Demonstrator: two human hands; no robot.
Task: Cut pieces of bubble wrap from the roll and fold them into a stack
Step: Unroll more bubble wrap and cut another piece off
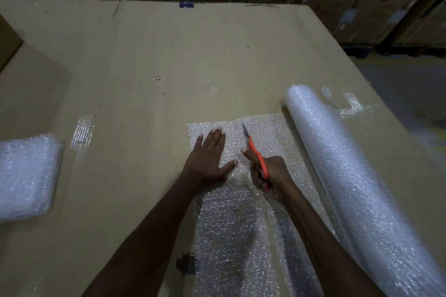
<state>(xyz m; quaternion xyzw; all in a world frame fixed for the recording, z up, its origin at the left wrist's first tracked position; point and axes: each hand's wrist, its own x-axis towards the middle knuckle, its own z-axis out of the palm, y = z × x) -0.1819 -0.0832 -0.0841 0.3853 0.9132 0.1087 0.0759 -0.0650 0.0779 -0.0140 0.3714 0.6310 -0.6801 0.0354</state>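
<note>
Cardboard worktop (144, 55); right hand (270, 173) clamps orange scissors (255, 152) over the unrolled bubble wrap sheet (265, 132), roll (337, 164) just right. Left hand (210, 154) flat, fingers straight, pressing sheet beside the blades. Best keep it taut, cut straight across; folded stack (26, 176) far left.

Two bare forearms rise from the bottom edge of the frame toward its centre, with no sleeves, gloves, watch or rings to be seen. The left hand (209, 157) and right hand (270, 172) have short, pale fingernails on slender fingers.
</note>
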